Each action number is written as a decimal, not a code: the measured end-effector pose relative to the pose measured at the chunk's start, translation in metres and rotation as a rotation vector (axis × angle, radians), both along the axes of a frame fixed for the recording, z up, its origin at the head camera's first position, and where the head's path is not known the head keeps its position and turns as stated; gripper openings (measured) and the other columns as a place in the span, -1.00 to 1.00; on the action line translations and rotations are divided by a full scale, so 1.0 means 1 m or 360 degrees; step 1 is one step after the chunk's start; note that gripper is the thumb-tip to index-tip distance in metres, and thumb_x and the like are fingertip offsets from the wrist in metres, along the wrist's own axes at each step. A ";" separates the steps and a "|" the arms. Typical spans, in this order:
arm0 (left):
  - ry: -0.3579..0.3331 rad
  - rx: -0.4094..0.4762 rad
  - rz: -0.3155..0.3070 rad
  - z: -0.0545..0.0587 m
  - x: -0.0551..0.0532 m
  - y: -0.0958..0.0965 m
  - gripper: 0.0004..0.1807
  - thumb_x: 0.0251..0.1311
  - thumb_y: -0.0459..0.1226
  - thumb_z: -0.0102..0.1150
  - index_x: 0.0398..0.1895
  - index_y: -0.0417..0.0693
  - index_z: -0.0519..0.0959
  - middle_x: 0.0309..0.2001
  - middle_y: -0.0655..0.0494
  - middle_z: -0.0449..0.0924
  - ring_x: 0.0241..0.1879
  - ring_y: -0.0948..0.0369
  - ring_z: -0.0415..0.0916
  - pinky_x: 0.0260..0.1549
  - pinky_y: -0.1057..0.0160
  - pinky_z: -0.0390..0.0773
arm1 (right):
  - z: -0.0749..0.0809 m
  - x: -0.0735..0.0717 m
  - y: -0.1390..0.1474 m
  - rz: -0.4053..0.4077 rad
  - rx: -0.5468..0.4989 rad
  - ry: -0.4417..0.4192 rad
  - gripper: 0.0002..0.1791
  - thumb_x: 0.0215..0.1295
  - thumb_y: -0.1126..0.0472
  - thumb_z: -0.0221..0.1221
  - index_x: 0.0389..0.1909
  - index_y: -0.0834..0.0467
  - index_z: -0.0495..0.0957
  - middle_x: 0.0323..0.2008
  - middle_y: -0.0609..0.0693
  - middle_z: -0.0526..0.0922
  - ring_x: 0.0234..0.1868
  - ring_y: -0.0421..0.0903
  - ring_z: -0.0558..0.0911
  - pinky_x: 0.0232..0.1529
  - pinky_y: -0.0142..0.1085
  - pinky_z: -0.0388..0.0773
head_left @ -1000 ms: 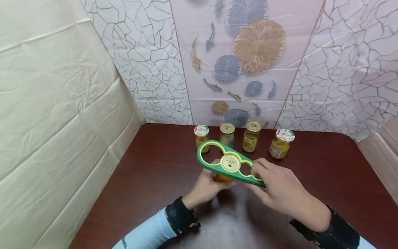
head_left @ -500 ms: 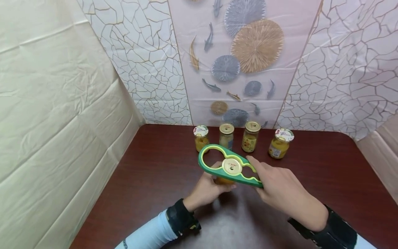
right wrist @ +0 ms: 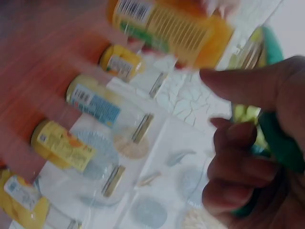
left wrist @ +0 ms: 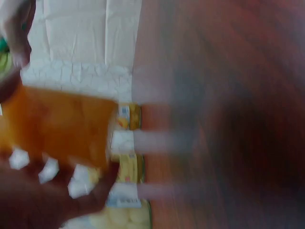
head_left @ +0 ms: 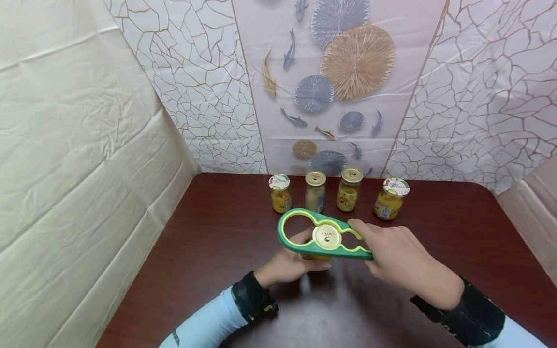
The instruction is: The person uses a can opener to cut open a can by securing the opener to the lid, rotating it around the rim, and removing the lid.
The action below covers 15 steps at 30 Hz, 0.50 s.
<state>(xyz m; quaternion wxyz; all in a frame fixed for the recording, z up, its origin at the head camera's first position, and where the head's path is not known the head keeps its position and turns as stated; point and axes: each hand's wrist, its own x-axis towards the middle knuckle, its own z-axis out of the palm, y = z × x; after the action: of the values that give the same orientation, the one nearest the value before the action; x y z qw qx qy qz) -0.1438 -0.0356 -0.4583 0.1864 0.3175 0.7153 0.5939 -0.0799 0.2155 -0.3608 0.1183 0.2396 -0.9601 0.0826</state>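
Note:
My left hand (head_left: 285, 266) holds a glass jar of orange contents (left wrist: 66, 126), its fingers and thumb curled round the side. In the left wrist view the jar is blurred and lies off the tabletop. A green jar opener with a yellow-green scalloped lining (head_left: 300, 249) sits around the jar's gold lid (head_left: 327, 236), in the middle one of its openings. My right hand (head_left: 409, 263) grips the opener's narrow right end, fingers curled around it in the right wrist view. From the head, most of the held jar is hidden under the opener.
Behind the hands, several lidded jars stand in a row: a white-lidded jar (head_left: 280, 194), a gold-lidded pale jar (head_left: 315, 192), a taller yellow-labelled jar (head_left: 349, 191) and a wider white-lidded jar (head_left: 390, 199). The dark red-brown table (head_left: 209, 232) meets patterned cloth (head_left: 209, 96) at its back edge.
The opener and the held jar have come slightly lower and nearer, and the opener lies more level from left to right. The right-hand fingers have shifted on its end.

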 end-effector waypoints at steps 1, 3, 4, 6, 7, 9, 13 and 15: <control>0.0019 0.0007 -0.0078 0.000 -0.003 -0.002 -0.26 0.30 -0.34 0.48 0.51 0.17 0.42 0.37 0.00 0.62 0.29 0.29 0.61 0.29 0.29 0.59 | 0.001 -0.001 0.002 0.0027 0.0004 -0.0003 -0.30 0.01 0.26 0.56 0.23 0.04 0.55 -0.32 -0.12 0.77 -0.63 -0.32 0.35 -0.61 -0.36 0.28; 0.0097 0.0001 -0.0202 0.001 -0.008 -0.006 -0.26 0.29 -0.39 0.47 0.51 0.05 0.41 0.36 -0.07 0.62 0.28 0.30 0.60 0.33 0.28 0.56 | 0.003 -0.003 0.004 0.0077 0.0005 -0.0017 -0.30 0.00 0.26 0.57 0.23 0.03 0.57 -0.31 -0.15 0.78 -0.62 -0.35 0.35 -0.59 -0.38 0.30; 0.0131 0.0002 -0.0255 0.001 -0.010 -0.008 -0.26 0.29 -0.40 0.46 0.51 0.01 0.41 0.36 -0.10 0.62 0.29 0.29 0.59 0.34 0.26 0.56 | 0.004 -0.004 0.005 0.0102 0.0006 -0.0024 -0.29 0.01 0.25 0.58 0.24 0.03 0.58 -0.28 -0.14 0.80 -0.61 -0.36 0.35 -0.58 -0.40 0.31; 0.0181 -0.0019 -0.0307 0.001 -0.013 -0.011 -0.26 0.30 -0.40 0.45 0.52 -0.04 0.39 0.39 -0.10 0.59 0.33 0.30 0.57 0.37 0.26 0.54 | 0.005 -0.005 0.006 0.0142 0.0010 -0.0040 -0.30 0.03 0.24 0.58 0.26 0.03 0.58 -0.24 -0.14 0.82 -0.60 -0.38 0.36 -0.57 -0.41 0.32; 0.0186 -0.0030 -0.0322 0.001 -0.014 -0.012 -0.26 0.30 -0.39 0.45 0.52 -0.04 0.39 0.39 -0.10 0.59 0.34 0.29 0.57 0.37 0.25 0.54 | 0.005 -0.005 0.005 0.0156 0.0011 -0.0046 -0.30 0.04 0.23 0.58 0.26 0.03 0.58 -0.23 -0.14 0.82 -0.60 -0.39 0.35 -0.56 -0.42 0.32; 0.0197 -0.0058 -0.0331 0.001 -0.015 -0.014 -0.26 0.31 -0.37 0.45 0.53 -0.02 0.38 0.41 -0.07 0.58 0.36 0.28 0.56 0.37 0.26 0.54 | 0.005 -0.005 0.005 0.0172 0.0014 -0.0042 -0.31 0.05 0.23 0.57 0.26 0.03 0.58 -0.23 -0.15 0.82 -0.60 -0.39 0.35 -0.56 -0.42 0.32; 0.0202 -0.0067 -0.0350 0.000 -0.016 -0.015 -0.28 0.32 -0.37 0.45 0.51 -0.02 0.39 0.41 -0.06 0.57 0.37 0.24 0.56 0.35 0.25 0.55 | 0.004 -0.005 0.005 0.0174 0.0016 -0.0032 -0.30 0.04 0.22 0.58 0.26 0.04 0.59 -0.23 -0.15 0.82 -0.60 -0.39 0.36 -0.56 -0.41 0.33; 0.0202 -0.0070 -0.0354 -0.001 -0.017 -0.015 -0.28 0.32 -0.36 0.46 0.51 -0.01 0.40 0.40 -0.05 0.58 0.37 0.25 0.56 0.34 0.25 0.56 | 0.003 -0.005 0.005 0.0169 0.0012 -0.0028 -0.29 0.03 0.23 0.59 0.26 0.04 0.59 -0.24 -0.15 0.82 -0.60 -0.39 0.36 -0.56 -0.41 0.33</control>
<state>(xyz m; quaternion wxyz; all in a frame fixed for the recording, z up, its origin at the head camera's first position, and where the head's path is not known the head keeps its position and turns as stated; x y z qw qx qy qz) -0.1610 -0.0501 -0.4593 0.2123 0.4276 0.6990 0.5325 -0.0852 0.2206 -0.3582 0.1043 0.2900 -0.9473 0.0871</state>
